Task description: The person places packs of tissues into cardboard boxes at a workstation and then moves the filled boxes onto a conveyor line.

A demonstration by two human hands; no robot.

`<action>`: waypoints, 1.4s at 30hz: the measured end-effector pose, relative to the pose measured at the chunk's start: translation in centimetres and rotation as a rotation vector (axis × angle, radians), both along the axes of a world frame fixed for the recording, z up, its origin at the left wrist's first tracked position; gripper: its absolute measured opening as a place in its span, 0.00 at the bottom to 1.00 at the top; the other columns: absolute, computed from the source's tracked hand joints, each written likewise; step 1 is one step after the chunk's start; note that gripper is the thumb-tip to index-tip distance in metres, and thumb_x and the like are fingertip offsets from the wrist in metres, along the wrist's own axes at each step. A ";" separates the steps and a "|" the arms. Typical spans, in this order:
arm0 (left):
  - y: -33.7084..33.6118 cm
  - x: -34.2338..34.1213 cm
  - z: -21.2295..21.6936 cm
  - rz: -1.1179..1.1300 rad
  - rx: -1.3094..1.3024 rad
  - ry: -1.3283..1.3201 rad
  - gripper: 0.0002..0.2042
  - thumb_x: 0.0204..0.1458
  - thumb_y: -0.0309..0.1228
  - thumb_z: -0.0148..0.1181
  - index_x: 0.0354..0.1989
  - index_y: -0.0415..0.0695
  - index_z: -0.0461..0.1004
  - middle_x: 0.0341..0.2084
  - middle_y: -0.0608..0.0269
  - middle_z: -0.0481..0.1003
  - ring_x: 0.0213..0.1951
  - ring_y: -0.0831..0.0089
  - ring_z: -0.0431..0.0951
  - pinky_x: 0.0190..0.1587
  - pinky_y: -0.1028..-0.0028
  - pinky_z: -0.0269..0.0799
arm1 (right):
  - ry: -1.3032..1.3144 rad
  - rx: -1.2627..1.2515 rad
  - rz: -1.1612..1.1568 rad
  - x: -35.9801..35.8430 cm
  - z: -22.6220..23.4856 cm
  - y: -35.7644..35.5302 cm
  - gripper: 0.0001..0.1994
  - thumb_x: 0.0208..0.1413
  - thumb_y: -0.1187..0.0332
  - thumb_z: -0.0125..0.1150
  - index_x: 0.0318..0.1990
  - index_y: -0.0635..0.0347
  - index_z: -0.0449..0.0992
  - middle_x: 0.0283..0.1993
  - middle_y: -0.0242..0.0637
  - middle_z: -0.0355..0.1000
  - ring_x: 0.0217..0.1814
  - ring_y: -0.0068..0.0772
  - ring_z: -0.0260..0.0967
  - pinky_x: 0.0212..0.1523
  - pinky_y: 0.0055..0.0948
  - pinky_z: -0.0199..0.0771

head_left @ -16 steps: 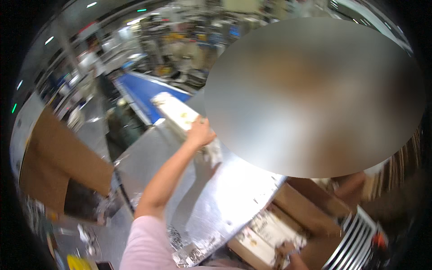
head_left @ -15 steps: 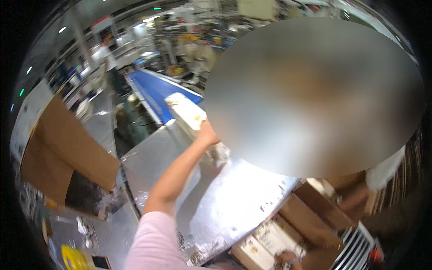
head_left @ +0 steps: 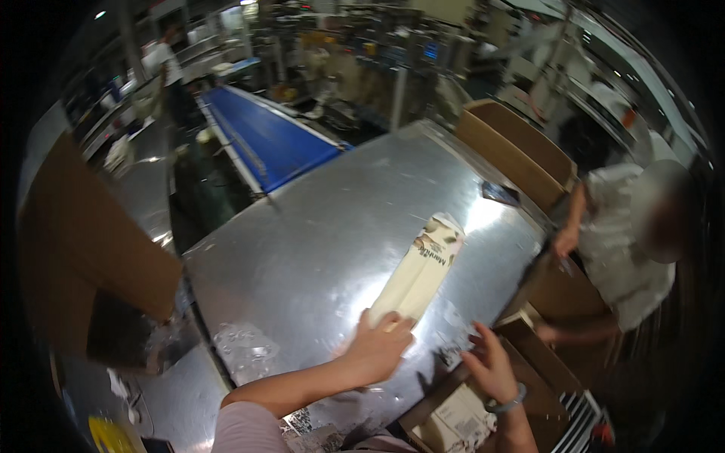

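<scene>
A long cream-coloured packet (head_left: 420, 272) with printed pictures at its far end lies slantwise on the metal table. My left hand (head_left: 377, 349) grips its near end, fingers closed over the edge. To the right, my right hand (head_left: 492, 367) holds nothing, its fingers apart, above the near edge of an open cardboard carton (head_left: 540, 362). Inside that carton, next to my right wrist, are cream printed packets (head_left: 456, 420).
A blue conveyor belt (head_left: 264, 136) meets the far left of the metal table (head_left: 302, 226). A dark flat object (head_left: 500, 194) lies near an open carton (head_left: 517, 143). Another person (head_left: 623, 241) stands at the right. A tall carton (head_left: 98, 249) is on the left.
My left hand and the packet have come back from beside the conveyor to the middle of the table. My right hand has risen off the packets in the carton.
</scene>
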State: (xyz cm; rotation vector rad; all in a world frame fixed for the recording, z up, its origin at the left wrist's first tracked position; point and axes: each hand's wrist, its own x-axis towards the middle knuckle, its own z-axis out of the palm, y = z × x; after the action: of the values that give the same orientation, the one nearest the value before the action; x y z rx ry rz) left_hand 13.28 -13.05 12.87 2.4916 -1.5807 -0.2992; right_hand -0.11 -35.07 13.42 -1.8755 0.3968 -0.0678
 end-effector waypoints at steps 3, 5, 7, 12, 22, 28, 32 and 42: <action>-0.1 1.8 -0.7 0.251 -0.037 -0.118 0.34 0.40 0.39 0.63 0.58 0.46 0.58 0.59 0.43 0.54 0.59 0.51 0.55 0.54 0.42 0.51 | -0.066 -0.097 0.183 -0.2 1.4 2.3 0.26 0.52 0.63 0.62 0.55 0.65 0.63 0.60 0.51 0.57 0.58 0.41 0.63 0.48 0.32 0.72; -3.4 3.5 1.0 0.253 -0.109 -0.063 0.41 0.38 0.37 0.64 0.63 0.50 0.51 0.57 0.42 0.56 0.58 0.51 0.57 0.55 0.44 0.50 | -0.067 -0.096 0.147 -2.2 1.7 2.4 0.23 0.52 0.66 0.61 0.54 0.65 0.65 0.60 0.48 0.58 0.57 0.40 0.63 0.50 0.31 0.70; -7.6 4.9 0.9 0.193 -0.014 -0.028 0.45 0.37 0.36 0.65 0.66 0.53 0.46 0.53 0.42 0.60 0.55 0.51 0.60 0.54 0.49 0.54 | -0.122 -0.196 0.135 -4.8 2.3 2.0 0.20 0.52 0.69 0.60 0.53 0.63 0.66 0.59 0.45 0.60 0.56 0.36 0.64 0.51 0.30 0.69; -9.7 1.1 5.2 -0.020 -0.142 -0.162 0.44 0.32 0.31 0.65 0.64 0.55 0.52 0.46 0.44 0.64 0.49 0.51 0.64 0.51 0.56 0.55 | -0.230 -0.392 -0.298 -17.6 6.4 -2.3 0.20 0.47 0.74 0.60 0.50 0.63 0.69 0.54 0.46 0.66 0.54 0.44 0.66 0.53 0.33 0.67; -9.1 -14.7 14.7 -0.517 -0.509 0.224 0.31 0.33 0.31 0.68 0.50 0.41 0.65 0.49 0.43 0.62 0.48 0.49 0.65 0.49 0.59 0.62 | 0.113 -0.538 -0.727 -36.6 -7.9 -6.9 0.37 0.50 0.64 0.59 0.62 0.72 0.49 0.65 0.62 0.47 0.67 0.57 0.45 0.65 0.39 0.47; -11.6 -19.0 10.0 -0.808 -0.301 0.334 0.39 0.39 0.38 0.66 0.61 0.41 0.54 0.48 0.43 0.64 0.49 0.48 0.65 0.51 0.59 0.61 | -0.165 0.325 -0.857 -37.4 -10.8 -7.4 0.35 0.54 0.65 0.55 0.65 0.67 0.45 0.68 0.51 0.46 0.68 0.41 0.49 0.62 0.32 0.55; -13.7 -23.7 2.9 -1.003 0.278 0.127 0.36 0.47 0.36 0.58 0.66 0.56 0.49 0.50 0.40 0.63 0.52 0.45 0.62 0.51 0.59 0.62 | -0.069 0.303 -0.960 -36.6 -9.3 -7.2 0.33 0.58 0.62 0.52 0.65 0.66 0.47 0.68 0.47 0.48 0.69 0.36 0.46 0.65 0.27 0.47; -14.3 -27.5 -11.8 -0.997 0.834 0.158 0.27 0.56 0.34 0.42 0.64 0.74 0.51 0.66 0.52 0.39 0.65 0.48 0.45 0.53 0.36 0.53 | -0.095 -0.831 -0.843 -31.3 -1.7 -3.9 0.25 0.50 0.66 0.59 0.54 0.68 0.64 0.54 0.57 0.63 0.59 0.55 0.59 0.59 0.38 0.58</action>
State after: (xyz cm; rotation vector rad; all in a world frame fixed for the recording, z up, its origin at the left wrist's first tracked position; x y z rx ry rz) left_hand -14.22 -27.30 1.09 1.6908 -2.9072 -1.4769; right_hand -31.46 -38.97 11.74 -2.3436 1.2049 -1.0130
